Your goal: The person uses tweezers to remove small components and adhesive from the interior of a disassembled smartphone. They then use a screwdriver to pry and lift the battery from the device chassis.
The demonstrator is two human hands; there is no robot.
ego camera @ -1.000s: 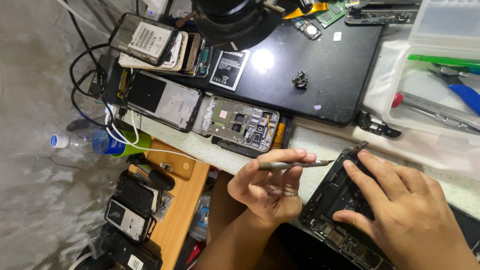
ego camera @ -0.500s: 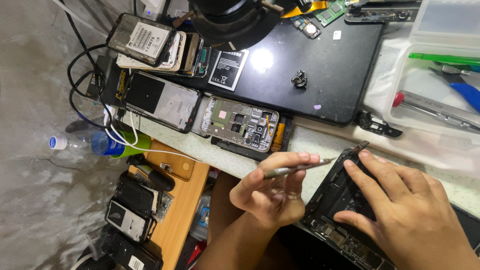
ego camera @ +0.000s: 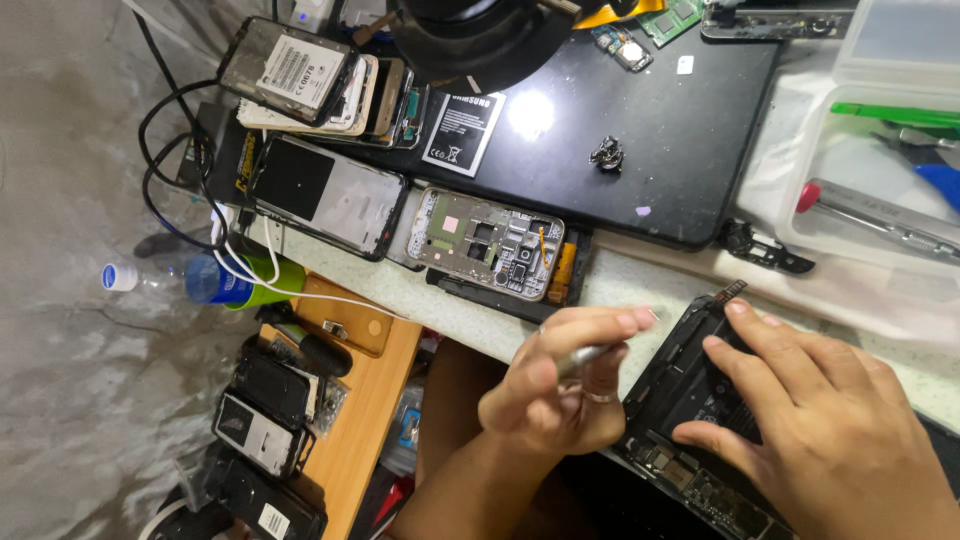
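Observation:
My left hand (ego camera: 560, 385) is closed around a slim metal screwdriver (ego camera: 578, 359), its tip hidden behind my fingers, right beside the opened black device. My right hand (ego camera: 820, 415) lies flat on that opened black device (ego camera: 690, 385) at the counter's front edge, fingers spread over its exposed circuit boards and pressing it down. The device's lower part runs off the bottom right of the view.
An opened phone frame (ego camera: 490, 240) lies on the pale counter (ego camera: 640, 285). Several phones (ego camera: 320, 190) and a battery (ego camera: 465, 130) sit at the back left by a black mat (ego camera: 680, 150). A clear tool box (ego camera: 880, 170) stands right. A wooden shelf (ego camera: 360, 400) holds more phones below.
My left hand has turned and curled over the screwdriver, moving slightly right toward the device, so the tip is now hidden. My right hand stays on the device.

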